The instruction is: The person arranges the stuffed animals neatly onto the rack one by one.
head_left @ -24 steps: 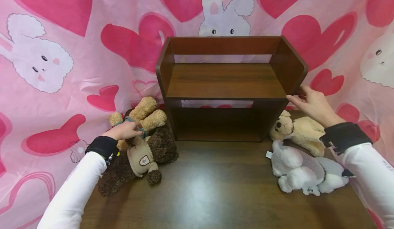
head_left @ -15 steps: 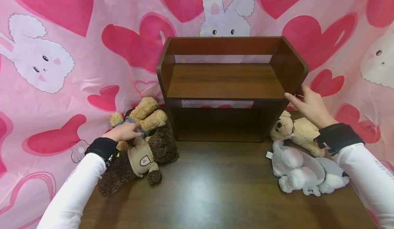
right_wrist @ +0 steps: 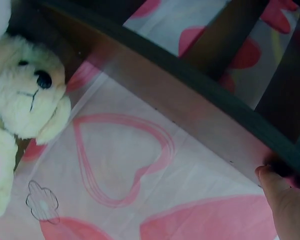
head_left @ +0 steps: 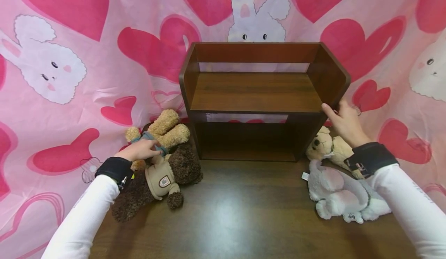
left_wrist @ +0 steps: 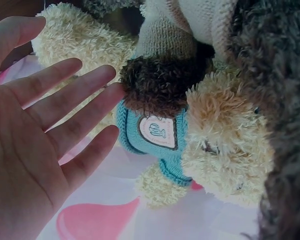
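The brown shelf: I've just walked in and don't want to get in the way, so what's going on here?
A person's right hand holds the right side of the brown shelf, thumb at its front edge. The left hand is open beside two stuffed bears, a dark brown bear and a tan bear in a blue sweater; whether it touches them is hard to tell. To the shelf's right lie a cream toy dog and a grey plush toy.
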Demonstrator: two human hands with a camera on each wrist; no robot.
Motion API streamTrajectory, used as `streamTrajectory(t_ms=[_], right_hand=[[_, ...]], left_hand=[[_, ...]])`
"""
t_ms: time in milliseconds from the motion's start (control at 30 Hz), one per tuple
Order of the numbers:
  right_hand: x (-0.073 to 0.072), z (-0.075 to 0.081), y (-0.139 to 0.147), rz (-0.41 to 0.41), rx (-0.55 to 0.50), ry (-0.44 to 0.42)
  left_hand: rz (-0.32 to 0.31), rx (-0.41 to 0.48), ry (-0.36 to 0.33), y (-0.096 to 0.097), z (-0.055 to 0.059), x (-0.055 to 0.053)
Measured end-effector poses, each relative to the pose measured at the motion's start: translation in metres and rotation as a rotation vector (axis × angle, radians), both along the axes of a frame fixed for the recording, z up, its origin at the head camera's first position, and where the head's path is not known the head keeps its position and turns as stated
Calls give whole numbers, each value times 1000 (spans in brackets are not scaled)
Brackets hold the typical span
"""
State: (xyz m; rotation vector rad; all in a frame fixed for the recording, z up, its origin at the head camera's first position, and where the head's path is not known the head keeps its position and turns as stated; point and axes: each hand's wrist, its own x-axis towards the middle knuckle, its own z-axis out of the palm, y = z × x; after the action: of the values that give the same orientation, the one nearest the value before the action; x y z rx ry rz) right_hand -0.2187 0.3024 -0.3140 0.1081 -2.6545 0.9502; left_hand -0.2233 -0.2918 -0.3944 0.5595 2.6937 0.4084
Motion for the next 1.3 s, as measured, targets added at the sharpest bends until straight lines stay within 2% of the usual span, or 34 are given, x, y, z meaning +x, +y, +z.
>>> streamTrajectory(t_ms=[300,500,633,800,900,1033,1200,1300], right_hand=[[2,-4,-5,-48,-52,-39],[1,-6,-8,-72,-114,-24],[1,-6,-12,-92,-151,-45],[1,-5,-15,-108,-158,-39],[1,-5,-15,-111,-152,-30],[2,-5,-15,-109,-139,-31],[2,-5,-15,-106,-127,-29],[1,-6,-14,-112,-124,-21]], left_hand=[[-44,40,41,3,-6,11],[-33,81,55,12,-8,18],[-6,85,50,13,-11,22],[-4,109,51,11,-18,26],[-4,99,66,13,-23,27],[-5,43,108,16,-26,28],[-3,-23,156,23,-26,31],[6,-43,159,27,-28,31]])
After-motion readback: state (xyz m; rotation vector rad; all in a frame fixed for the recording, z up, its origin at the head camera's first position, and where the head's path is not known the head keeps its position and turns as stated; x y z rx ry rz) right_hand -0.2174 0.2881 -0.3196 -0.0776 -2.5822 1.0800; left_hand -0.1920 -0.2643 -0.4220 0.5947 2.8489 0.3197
